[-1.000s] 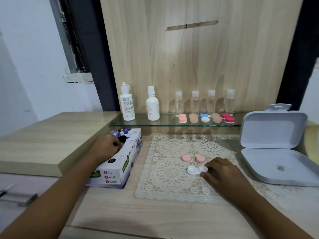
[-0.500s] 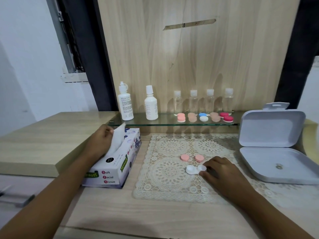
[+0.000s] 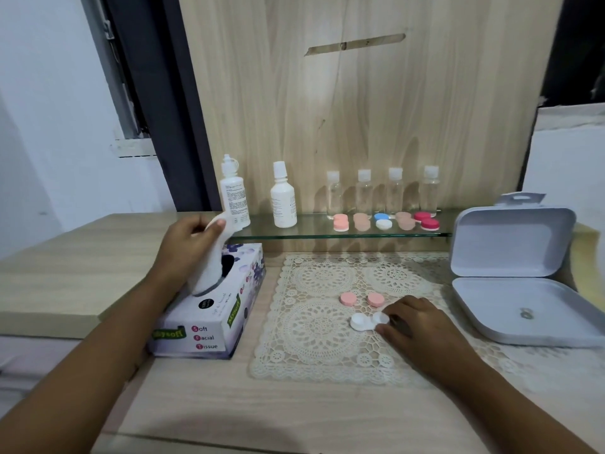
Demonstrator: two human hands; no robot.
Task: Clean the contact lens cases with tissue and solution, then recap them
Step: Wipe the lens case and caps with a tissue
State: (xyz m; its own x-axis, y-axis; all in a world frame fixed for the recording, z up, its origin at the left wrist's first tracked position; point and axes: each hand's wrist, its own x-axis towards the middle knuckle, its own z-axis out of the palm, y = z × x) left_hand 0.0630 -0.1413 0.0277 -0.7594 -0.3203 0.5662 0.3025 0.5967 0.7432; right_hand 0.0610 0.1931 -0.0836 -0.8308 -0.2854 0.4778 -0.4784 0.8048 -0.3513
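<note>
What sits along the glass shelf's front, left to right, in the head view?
Tall white bottle, shorter white bottle, pink lens case, beige lens case, blue-and-white lens case, second beige lens case, red lens case.

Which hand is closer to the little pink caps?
Right. The right hand, holding the white case, is just beside the pink caps; the left hand is above the tissue box.

The left hand (image 3: 191, 237), raised, pinches a tissue (image 3: 209, 270). The right hand (image 3: 417, 322) lies palm down, pinching the lens case (image 3: 360, 322).
</note>
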